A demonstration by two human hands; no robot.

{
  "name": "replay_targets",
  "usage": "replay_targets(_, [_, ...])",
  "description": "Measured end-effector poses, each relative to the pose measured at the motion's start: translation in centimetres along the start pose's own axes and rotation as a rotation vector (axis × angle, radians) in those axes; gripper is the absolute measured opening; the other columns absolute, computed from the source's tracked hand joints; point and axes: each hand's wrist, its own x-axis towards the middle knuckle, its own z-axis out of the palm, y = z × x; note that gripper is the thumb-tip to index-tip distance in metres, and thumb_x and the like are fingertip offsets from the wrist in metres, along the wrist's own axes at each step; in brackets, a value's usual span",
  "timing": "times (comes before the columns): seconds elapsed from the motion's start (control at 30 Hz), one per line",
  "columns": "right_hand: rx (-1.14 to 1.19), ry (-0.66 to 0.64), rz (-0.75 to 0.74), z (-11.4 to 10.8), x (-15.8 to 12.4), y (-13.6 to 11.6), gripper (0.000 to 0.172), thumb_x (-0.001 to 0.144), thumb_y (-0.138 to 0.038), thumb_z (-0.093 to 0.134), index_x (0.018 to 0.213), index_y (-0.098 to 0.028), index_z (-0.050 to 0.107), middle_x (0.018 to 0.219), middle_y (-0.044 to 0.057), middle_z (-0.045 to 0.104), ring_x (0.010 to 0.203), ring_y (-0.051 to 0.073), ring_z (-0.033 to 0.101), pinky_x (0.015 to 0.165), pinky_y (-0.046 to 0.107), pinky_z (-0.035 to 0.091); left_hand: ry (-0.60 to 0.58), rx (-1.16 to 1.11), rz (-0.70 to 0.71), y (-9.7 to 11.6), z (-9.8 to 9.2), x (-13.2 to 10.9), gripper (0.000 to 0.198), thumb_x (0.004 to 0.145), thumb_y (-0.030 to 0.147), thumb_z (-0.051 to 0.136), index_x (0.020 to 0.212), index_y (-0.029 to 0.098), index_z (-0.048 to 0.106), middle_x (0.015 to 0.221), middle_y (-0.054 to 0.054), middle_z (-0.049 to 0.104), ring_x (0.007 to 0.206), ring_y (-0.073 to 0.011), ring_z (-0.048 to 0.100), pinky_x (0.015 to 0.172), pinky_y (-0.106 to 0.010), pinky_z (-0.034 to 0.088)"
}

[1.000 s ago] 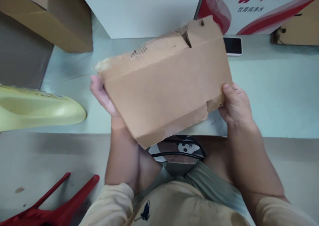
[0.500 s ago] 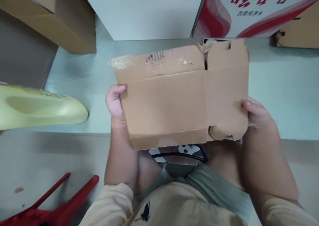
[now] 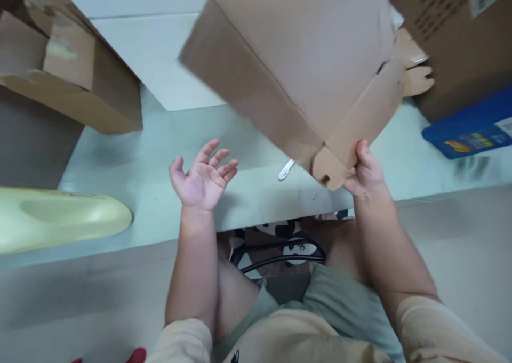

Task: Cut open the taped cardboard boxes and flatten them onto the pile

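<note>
A flattened brown cardboard box [image 3: 304, 59] is lifted high over the pale green table [image 3: 160, 144], tilted and blurred by motion. My right hand [image 3: 366, 171] is closed on its lower corner, thumb over the folded flap. My left hand [image 3: 202, 179] hangs free below and left of the box, palm up, fingers spread, holding nothing.
A brown carton [image 3: 72, 80] stands at the back left, a white panel [image 3: 156, 59] behind the table. Another carton [image 3: 460, 32] and a blue box [image 3: 472, 128] sit at the right. A pale yellow moulded object [image 3: 60, 219] lies at the left edge. A small white item [image 3: 286, 169] lies on the table.
My left hand has let go of the cardboard and opened. My right hand has swung the cardboard up and away. The view has tilted up.
</note>
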Motion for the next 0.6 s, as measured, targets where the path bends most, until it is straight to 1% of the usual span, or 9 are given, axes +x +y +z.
replay_targets(0.03, [0.032, 0.068, -0.025, -0.3, 0.3, -0.2, 0.063, 0.067, -0.091, 0.069, 0.074, -0.030, 0.056, 0.038, -0.009, 0.023, 0.035, 0.010, 0.015, 0.035, 0.030, 0.024, -0.021, -0.009, -0.024, 0.0, 0.1, 0.1, 0.074, 0.095, 0.075, 0.028, 0.106, 0.017, 0.073, 0.090, -0.011, 0.077, 0.072, -0.0256, 0.074, 0.067, -0.039, 0.060])
replay_targets(0.1, [0.074, 0.228, -0.066, -1.5, 0.9, -1.1, 0.064, 0.063, -0.090, 0.073, 0.075, -0.030, 0.054, 0.043, -0.009, 0.028, 0.039, 0.009, 0.015, 0.036, 0.029, 0.015, -0.040, -0.024, -0.045, -0.3, 0.1, 0.3, 0.068, 0.091, 0.074, 0.036, 0.101, 0.017, 0.072, 0.085, -0.010, 0.076, 0.066, -0.0236, 0.074, 0.064, -0.037, 0.061])
replay_targets(0.17, [0.103, 0.467, -0.112, -3.4, 1.4, -2.6, 0.062, 0.066, -0.084, 0.076, 0.077, -0.028, 0.052, 0.052, -0.007, 0.039, 0.043, 0.008, 0.017, 0.036, 0.028, 0.014, -0.030, -0.023, -0.038, -0.7, 0.0, 0.5, 0.061, 0.089, 0.070, 0.042, 0.093, 0.017, 0.071, 0.080, -0.008, 0.074, 0.063, -0.0213, 0.072, 0.063, -0.034, 0.061])
replay_targets(0.23, [0.125, 0.756, -0.165, -5.5, 2.0, -4.4, 0.048, 0.085, -0.067, 0.071, 0.078, -0.027, 0.046, 0.063, -0.006, 0.045, 0.045, 0.006, 0.022, 0.037, 0.024, 0.023, -0.005, -0.018, -0.020, -1.2, 0.0, 0.6, 0.055, 0.088, 0.066, 0.045, 0.086, 0.017, 0.070, 0.074, -0.007, 0.070, 0.059, -0.0186, 0.070, 0.060, -0.031, 0.060])
replay_targets(0.3, [0.119, 0.938, -0.211, -7.4, 2.9, -6.4, 0.034, 0.103, -0.044, 0.053, 0.080, -0.026, 0.036, 0.071, -0.006, 0.046, 0.044, 0.004, 0.026, 0.042, 0.020, 0.034, -0.004, -0.003, -0.013, -1.6, 0.1, 0.8, 0.051, 0.088, 0.065, 0.047, 0.081, 0.018, 0.068, 0.072, -0.006, 0.068, 0.058, -0.0168, 0.067, 0.059, -0.029, 0.059])
replay_targets(0.37, [0.082, 1.023, -0.231, -8.8, 4.3, -8.1, 0.029, 0.110, -0.028, 0.036, 0.081, -0.026, 0.031, 0.080, -0.006, 0.051, 0.043, 0.002, 0.030, 0.048, 0.018, 0.041, -0.023, 0.016, -0.018, -1.9, 0.4, 1.0, 0.050, 0.087, 0.065, 0.049, 0.078, 0.019, 0.067, 0.072, -0.006, 0.067, 0.058, -0.0165, 0.066, 0.060, -0.028, 0.059])
replay_targets(0.43, [0.038, 1.067, -0.221, -10.1, 6.3, -9.2, 0.029, 0.111, -0.023, 0.030, 0.082, -0.026, 0.032, 0.087, -0.006, 0.056, 0.043, 0.000, 0.032, 0.053, 0.019, 0.046, -0.029, 0.035, -0.023, -2.0, 0.8, 1.2, 0.051, 0.086, 0.064, 0.049, 0.075, 0.018, 0.067, 0.072, -0.007, 0.066, 0.059, -0.0166, 0.066, 0.059, -0.028, 0.059])
replay_targets(0.53, [-0.044, 1.063, -0.179, -11.8, 10.4, -9.7, 0.029, 0.111, -0.022, 0.027, 0.083, -0.027, 0.030, 0.086, -0.005, 0.054, 0.044, -0.001, 0.031, 0.061, 0.021, 0.050, -0.013, 0.050, -0.028, -2.3, 1.3, 1.7, 0.050, 0.087, 0.062, 0.047, 0.074, 0.018, 0.067, 0.071, -0.007, 0.066, 0.059, -0.0162, 0.065, 0.060, -0.027, 0.059])
replay_targets(0.6, [-0.185, 1.004, -0.151, -13.0, 13.5, -9.5, 0.031, 0.111, -0.020, 0.016, 0.082, -0.026, 0.025, 0.083, -0.005, 0.047, 0.045, -0.001, 0.029, 0.065, 0.022, 0.051, -0.003, 0.059, -0.033, -2.5, 1.5, 2.0, 0.049, 0.086, 0.061, 0.049, 0.074, 0.018, 0.067, 0.071, -0.007, 0.066, 0.059, -0.0157, 0.064, 0.060, -0.027, 0.059])
